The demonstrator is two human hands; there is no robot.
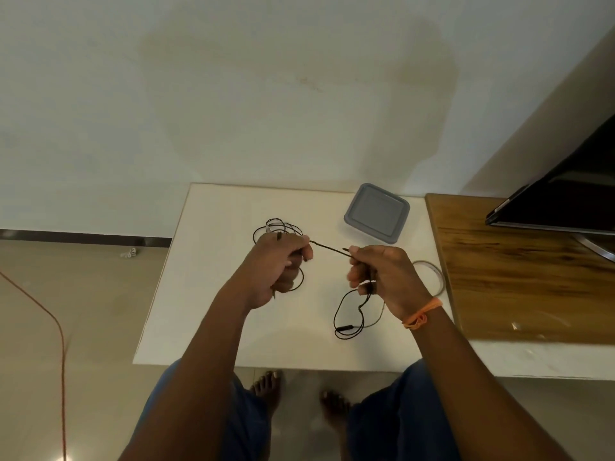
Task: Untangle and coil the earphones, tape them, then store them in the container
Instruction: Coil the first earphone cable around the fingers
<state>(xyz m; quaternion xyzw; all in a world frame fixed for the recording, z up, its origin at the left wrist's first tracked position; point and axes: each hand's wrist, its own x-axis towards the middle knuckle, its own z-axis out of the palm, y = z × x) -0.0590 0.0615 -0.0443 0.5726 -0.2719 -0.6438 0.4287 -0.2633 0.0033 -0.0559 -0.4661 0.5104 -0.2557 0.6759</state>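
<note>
Both hands hold the black earphones [327,249] above the middle of the white tabletop [213,294]: the left hand [278,264] is clenched on a bundle of loops, the right hand [379,274] pinches the cord, a short stretch taut between them. The lidded grey container [376,212] sits near the far edge, the tape roll [432,271] by the right edge. Bare surface lies left of the hands.

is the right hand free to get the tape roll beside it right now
Probably not yet. The tape roll lies uncovered on the table just beyond the right hand, but that hand is closed on the earphone cable, stretched across to the left hand.
</note>
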